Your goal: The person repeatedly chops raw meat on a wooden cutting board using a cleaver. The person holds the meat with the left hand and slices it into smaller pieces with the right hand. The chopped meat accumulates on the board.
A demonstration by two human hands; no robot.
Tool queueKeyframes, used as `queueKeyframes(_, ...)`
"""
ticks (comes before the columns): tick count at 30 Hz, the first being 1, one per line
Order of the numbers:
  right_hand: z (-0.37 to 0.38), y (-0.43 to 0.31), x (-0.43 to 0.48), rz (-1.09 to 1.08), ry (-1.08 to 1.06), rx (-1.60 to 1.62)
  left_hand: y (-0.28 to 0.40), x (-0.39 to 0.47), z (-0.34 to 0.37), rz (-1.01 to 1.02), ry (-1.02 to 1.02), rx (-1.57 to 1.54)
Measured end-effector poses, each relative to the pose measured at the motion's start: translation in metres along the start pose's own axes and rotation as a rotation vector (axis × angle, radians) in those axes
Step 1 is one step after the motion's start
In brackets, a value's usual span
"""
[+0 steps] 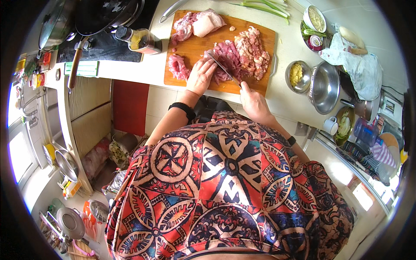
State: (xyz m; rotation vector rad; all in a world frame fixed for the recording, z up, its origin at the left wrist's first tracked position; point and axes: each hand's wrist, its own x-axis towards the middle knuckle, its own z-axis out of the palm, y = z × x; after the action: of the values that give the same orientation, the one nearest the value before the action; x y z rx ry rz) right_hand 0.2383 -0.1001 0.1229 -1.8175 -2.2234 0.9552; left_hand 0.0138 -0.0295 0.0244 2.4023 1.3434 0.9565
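Observation:
A wooden cutting board point(198, 44) lies on the counter before me, bearing raw meat. My right hand point(253, 100) grips a kitchen knife point(226, 70) by its handle, the blade slanting up-left over sliced red meat point(227, 53). Beside the blade, my left hand point(202, 74) presses on the meat, fingers bent; what lies under them is hidden. Pale chopped meat point(253, 48) is heaped on the board's right part. A piece with skin or fat point(208, 23) rests at the top left, next to more raw meat point(184, 27). A smaller pile of strips point(177, 67) sits left of my left hand.
Left of the board stand an oil bottle point(143, 41) and a black pan point(100, 16) on the stove. Green onions point(266, 6) lie behind. To the right are a metal bowl of yellow minced food point(300, 79), a larger steel bowl point(325, 89) and a white mug point(330, 125).

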Motion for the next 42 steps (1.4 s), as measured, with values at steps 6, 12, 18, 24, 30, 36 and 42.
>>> queueKeyframes(6, 0.002, -0.012, 0.02, -0.026, 0.043, -0.02, 0.004, 0.002, -0.001, -0.001, 0.014, 0.02)
queueKeyframes(12, 0.013, -0.027, 0.068, -0.196, 0.187, -0.032, 0.009, 0.005, -0.007, -0.001, 0.016, 0.058)
queueKeyframes(18, -0.015, -0.013, -0.001, 0.054, 0.009, -0.003, 0.014, 0.005, -0.009, 0.058, -0.009, 0.055)
queueKeyframes(24, 0.008, -0.028, 0.071, -0.115, 0.105, -0.002, 0.013, 0.004, -0.006, -0.002, 0.032, 0.019)
queueKeyframes(30, -0.012, -0.008, 0.019, -0.089, 0.073, 0.038, 0.015, 0.004, -0.006, 0.023, -0.002, 0.09)
queueKeyframes(36, -0.002, -0.009, 0.037, -0.045, 0.029, -0.028, 0.015, 0.003, -0.004, 0.004, -0.005, 0.024)
queueKeyframes(42, 0.008, -0.012, 0.063, -0.168, 0.058, -0.086, 0.013, 0.004, -0.011, 0.053, -0.066, 0.058)
